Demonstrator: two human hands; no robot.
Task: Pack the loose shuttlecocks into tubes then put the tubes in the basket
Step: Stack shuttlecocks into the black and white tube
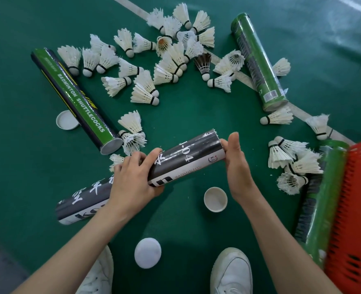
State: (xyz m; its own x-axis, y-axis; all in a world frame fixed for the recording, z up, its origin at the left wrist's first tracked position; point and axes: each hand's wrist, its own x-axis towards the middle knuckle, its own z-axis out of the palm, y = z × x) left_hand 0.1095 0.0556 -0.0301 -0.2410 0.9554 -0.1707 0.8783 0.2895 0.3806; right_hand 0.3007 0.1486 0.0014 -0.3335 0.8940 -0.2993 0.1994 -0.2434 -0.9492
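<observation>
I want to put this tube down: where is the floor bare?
Bare green floor lies between the held black-and-white cardboard tube and the white feather shuttlecock pile; also left of the green-and-black tube. Crowded beside the red plastic basket.

— What's written on the green-and-black tube [75, 98] at ten o'clock?
— "BADMINTON SHUTTLECOCKS", in white along its length.
— And on the grey tube [188, 160] at centre?
— "-04", plus a small "BADMINTON" on its white band.
— Elsewhere?
— White brush characters on the second grey tube [84, 200] at eight o'clock. There's a barcode on the green tube [258, 60] at one o'clock, its digits blurred.
</observation>
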